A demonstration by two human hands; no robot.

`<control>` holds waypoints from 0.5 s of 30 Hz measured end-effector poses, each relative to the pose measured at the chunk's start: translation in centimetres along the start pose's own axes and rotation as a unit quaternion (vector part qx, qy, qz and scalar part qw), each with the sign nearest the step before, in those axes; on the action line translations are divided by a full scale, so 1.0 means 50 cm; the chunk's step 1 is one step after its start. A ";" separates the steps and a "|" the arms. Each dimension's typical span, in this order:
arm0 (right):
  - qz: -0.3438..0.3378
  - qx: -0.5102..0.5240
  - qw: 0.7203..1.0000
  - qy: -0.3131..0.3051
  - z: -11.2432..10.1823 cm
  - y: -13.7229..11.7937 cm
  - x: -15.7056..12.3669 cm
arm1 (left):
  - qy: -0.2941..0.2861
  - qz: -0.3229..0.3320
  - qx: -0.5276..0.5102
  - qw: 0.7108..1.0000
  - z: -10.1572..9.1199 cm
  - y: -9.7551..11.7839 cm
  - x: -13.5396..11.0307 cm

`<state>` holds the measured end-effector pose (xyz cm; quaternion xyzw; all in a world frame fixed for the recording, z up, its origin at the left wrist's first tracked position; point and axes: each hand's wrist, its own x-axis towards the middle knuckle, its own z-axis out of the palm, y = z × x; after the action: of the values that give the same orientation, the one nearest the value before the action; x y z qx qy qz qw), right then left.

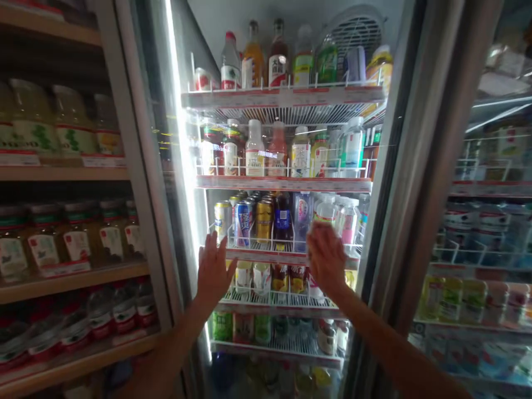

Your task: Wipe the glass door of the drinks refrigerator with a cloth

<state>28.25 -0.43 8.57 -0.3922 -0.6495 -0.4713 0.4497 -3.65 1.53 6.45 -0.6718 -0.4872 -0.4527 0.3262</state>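
My left hand (214, 269) is raised with its fingers spread, holding nothing, in front of the lower left part of a lit drinks cooler. Behind its fingertips stand a pale can (223, 217) and a blue can (243, 223). My right hand (326, 257) is up before the right side of the same shelf and smeared by motion, so its finger pose is unclear. Near it are a purple-labelled bottle (302, 213) and a pink-labelled bottle (348, 223). Gold cans (264, 220) and a dark bottle with a blue label (283, 219) stand between my hands.
Wire shelves with red-edged price strips (285, 184) hold several bottles and cans. Wooden shelves (62, 173) of bottled drinks stand to the left. A metal door frame (419, 166) runs up the right, with another stocked cooler (490, 185) beyond it. Faint reflections suggest glass.
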 end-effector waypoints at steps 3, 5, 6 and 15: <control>-0.076 0.023 0.996 -0.028 0.011 -0.013 0.027 | -0.001 0.008 -0.009 1.000 -0.007 0.005 0.024; 0.029 0.004 0.999 0.040 0.016 -0.008 0.050 | 0.004 0.014 -0.014 1.000 -0.007 0.010 0.037; 0.083 -0.005 0.994 0.077 0.018 -0.007 0.061 | 0.009 0.016 -0.015 1.000 -0.006 0.013 0.043; 0.083 -0.012 0.992 0.094 0.026 0.026 0.088 | 0.040 0.036 -0.016 0.998 0.008 0.026 0.060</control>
<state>27.90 1.50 12.92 -0.4039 -0.5641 -0.4749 0.5414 -1.94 2.53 9.08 -0.6753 -0.4416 -0.4754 0.3506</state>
